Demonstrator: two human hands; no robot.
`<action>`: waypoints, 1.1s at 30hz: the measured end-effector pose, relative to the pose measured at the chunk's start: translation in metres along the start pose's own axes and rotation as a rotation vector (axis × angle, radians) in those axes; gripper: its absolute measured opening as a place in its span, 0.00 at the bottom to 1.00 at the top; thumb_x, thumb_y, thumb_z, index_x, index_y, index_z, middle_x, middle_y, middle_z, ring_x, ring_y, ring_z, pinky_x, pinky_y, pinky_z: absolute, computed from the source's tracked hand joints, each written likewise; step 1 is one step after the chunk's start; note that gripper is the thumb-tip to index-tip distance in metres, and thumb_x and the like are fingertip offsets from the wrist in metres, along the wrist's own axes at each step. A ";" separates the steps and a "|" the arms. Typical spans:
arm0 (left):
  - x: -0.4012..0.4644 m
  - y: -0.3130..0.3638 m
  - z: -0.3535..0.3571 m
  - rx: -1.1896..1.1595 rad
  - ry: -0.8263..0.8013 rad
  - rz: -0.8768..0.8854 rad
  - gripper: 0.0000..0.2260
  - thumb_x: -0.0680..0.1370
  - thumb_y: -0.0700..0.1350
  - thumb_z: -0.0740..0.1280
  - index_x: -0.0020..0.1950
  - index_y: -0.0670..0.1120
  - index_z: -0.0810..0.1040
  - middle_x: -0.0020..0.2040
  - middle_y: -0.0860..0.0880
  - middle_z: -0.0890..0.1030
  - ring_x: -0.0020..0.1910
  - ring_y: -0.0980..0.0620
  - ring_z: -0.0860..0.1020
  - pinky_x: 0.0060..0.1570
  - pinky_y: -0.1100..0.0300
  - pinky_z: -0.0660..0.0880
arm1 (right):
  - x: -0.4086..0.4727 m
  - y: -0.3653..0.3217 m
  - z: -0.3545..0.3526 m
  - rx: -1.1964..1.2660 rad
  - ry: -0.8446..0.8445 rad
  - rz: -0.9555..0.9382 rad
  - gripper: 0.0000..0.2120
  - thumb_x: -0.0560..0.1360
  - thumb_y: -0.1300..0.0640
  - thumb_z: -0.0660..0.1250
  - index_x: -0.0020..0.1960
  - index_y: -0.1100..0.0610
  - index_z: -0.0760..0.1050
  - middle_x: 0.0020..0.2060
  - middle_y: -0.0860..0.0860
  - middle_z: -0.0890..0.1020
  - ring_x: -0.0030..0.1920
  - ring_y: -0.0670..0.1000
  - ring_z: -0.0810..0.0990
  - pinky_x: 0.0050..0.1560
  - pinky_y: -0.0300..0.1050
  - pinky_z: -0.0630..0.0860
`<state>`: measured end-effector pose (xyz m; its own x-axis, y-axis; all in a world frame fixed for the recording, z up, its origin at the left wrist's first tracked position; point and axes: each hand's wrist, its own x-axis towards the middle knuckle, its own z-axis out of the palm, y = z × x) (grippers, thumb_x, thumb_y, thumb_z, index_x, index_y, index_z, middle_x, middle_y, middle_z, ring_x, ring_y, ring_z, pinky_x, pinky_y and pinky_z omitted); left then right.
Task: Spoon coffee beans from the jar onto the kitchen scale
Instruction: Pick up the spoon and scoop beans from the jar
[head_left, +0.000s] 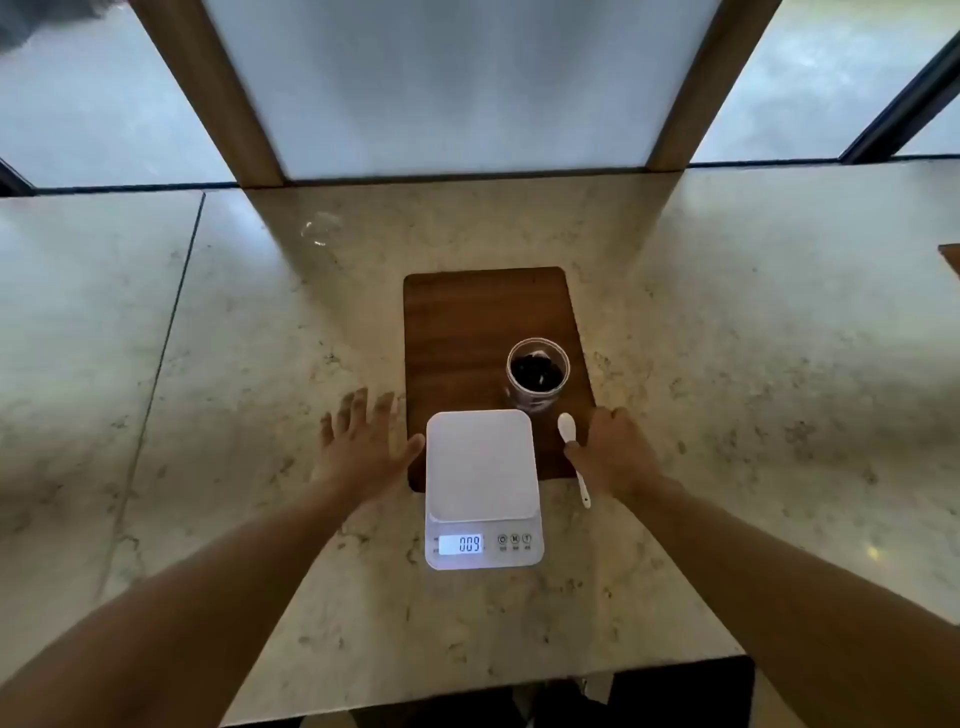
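Note:
A white kitchen scale (482, 486) sits at the near end of a dark wooden board (467, 322), its lit display reading 009 and its platform bare. Behind it to the right stands an uncapped glass jar (537, 373) holding dark coffee beans. A white spoon (571, 452) lies just right of the scale, bowl toward the jar. My left hand (366, 447) rests flat with fingers spread, thumb near the scale's left edge. My right hand (610, 454) is on the spoon's handle, with the thumb touching it.
The board lies on a pale marble counter (753, 364) with a seam (156, 374) at the left. A clear glass lid (319, 228) lies at the back left. Frosted window panels and wooden posts rise behind. The counter's front edge is close below the scale.

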<state>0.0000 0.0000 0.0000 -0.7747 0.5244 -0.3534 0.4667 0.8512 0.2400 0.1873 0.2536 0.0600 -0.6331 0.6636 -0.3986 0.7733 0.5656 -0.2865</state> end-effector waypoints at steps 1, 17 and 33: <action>-0.002 0.001 0.005 0.025 -0.006 0.002 0.42 0.70 0.74 0.42 0.80 0.54 0.47 0.82 0.43 0.49 0.80 0.42 0.45 0.76 0.38 0.43 | 0.000 0.003 0.002 -0.024 -0.015 0.011 0.19 0.74 0.48 0.69 0.57 0.61 0.74 0.54 0.59 0.79 0.49 0.57 0.78 0.44 0.47 0.73; -0.013 -0.004 0.068 0.114 0.266 0.050 0.30 0.82 0.61 0.40 0.81 0.47 0.50 0.82 0.42 0.51 0.81 0.45 0.44 0.77 0.43 0.39 | 0.001 0.037 0.039 -0.092 -0.092 -0.073 0.11 0.78 0.51 0.65 0.45 0.58 0.74 0.39 0.54 0.79 0.39 0.54 0.77 0.39 0.47 0.74; -0.011 -0.006 0.067 0.036 0.337 0.043 0.30 0.79 0.59 0.50 0.79 0.49 0.59 0.82 0.45 0.56 0.81 0.48 0.47 0.77 0.45 0.42 | 0.006 0.039 0.030 0.368 0.238 -0.082 0.13 0.82 0.50 0.56 0.48 0.57 0.74 0.30 0.51 0.82 0.27 0.50 0.80 0.30 0.49 0.79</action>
<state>0.0343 -0.0100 -0.0583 -0.8488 0.5282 -0.0237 0.5118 0.8320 0.2140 0.2153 0.2647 0.0201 -0.6503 0.7421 -0.1626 0.6538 0.4376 -0.6173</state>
